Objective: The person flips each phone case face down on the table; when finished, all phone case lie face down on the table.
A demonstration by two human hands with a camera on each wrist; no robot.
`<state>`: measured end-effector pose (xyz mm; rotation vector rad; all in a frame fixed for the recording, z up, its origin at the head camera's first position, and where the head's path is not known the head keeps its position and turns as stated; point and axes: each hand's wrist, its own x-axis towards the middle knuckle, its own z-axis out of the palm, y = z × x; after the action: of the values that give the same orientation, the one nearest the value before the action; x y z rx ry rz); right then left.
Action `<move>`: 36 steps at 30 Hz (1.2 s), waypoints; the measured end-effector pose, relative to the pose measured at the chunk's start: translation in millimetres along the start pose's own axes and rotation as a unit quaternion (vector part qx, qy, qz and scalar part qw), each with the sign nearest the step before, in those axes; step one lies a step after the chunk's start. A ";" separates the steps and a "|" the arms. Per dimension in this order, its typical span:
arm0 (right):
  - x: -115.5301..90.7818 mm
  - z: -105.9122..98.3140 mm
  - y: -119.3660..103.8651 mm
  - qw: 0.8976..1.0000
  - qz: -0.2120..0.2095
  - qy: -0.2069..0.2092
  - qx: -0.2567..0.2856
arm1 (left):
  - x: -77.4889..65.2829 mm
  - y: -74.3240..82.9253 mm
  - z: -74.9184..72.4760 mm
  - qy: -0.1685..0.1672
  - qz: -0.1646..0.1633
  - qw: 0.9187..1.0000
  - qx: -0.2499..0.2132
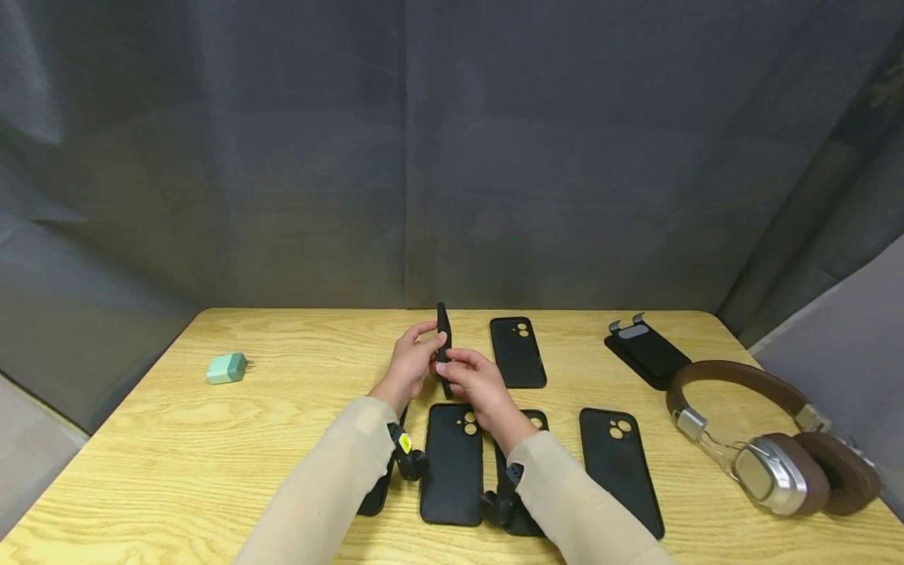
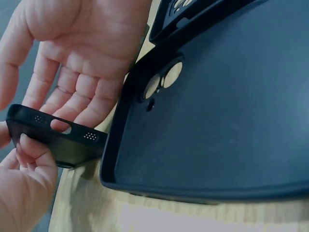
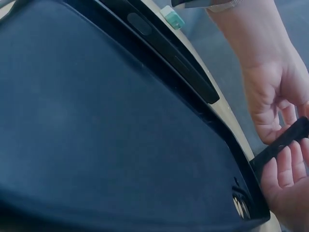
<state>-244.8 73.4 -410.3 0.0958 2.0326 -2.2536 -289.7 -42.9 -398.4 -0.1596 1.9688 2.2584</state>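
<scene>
A black phone case (image 1: 444,318) stands edge-on above the table, held between both hands. My left hand (image 1: 410,362) grips its left side, thumb on the near edge and fingers behind. Lower down, my right hand (image 1: 486,388) pinches it between thumb and fingers. The left wrist view shows the end of this case (image 2: 72,150), with speaker holes and a port opening. Beneath the wrists, more black phone cases lie flat: one (image 1: 452,471) in the middle, one (image 1: 520,514) partly under the right sleeve, and one (image 1: 374,496) mostly behind the left sleeve.
Another phone case (image 1: 515,357) lies behind the right hand and one (image 1: 620,471) to its right. A black flat holder with grey clips (image 1: 650,349) sits at the back right, near brown headphones (image 1: 784,471). At the left is a mint-green charger plug (image 1: 226,368). A dark curtain (image 1: 452,157) hangs behind.
</scene>
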 end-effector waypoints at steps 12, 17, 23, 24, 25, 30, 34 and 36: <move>0.4 4.6 -1.1 0.999 0.015 0.028 0.003 | -2.2 1.3 3.1 0.013 -0.004 1.000 -0.009; -1.2 3.4 -4.0 0.999 0.014 0.026 0.033 | -3.5 -1.2 2.3 0.020 -0.002 0.999 -0.027; -2.2 2.4 -9.1 0.997 0.002 0.015 0.073 | -4.6 -7.1 -2.1 0.017 -0.004 1.000 -0.021; -2.2 2.2 -9.5 0.997 0.001 0.013 0.078 | -5.1 -7.9 -2.9 0.018 -0.008 1.000 -0.014; -2.2 2.1 -9.9 0.997 -0.001 0.012 0.081 | -5.5 -8.8 -3.8 0.019 -0.012 1.000 -0.007; -2.4 1.0 -11.0 0.994 0.004 0.019 0.107 | -7.0 -14.4 -7.9 0.010 -0.035 0.999 0.012; -2.6 0.2 -11.6 0.992 0.001 0.025 0.122 | -5.7 -18.5 -10.3 -0.010 -0.041 0.999 0.001; -2.9 0.1 -12.1 0.991 -0.002 0.026 0.129 | -5.1 -19.3 -10.8 -0.019 -0.040 0.999 -0.001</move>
<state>-243.4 74.7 -397.9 0.1715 1.7532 -2.5298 -281.4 -51.1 -417.8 -0.1903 1.9067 2.1967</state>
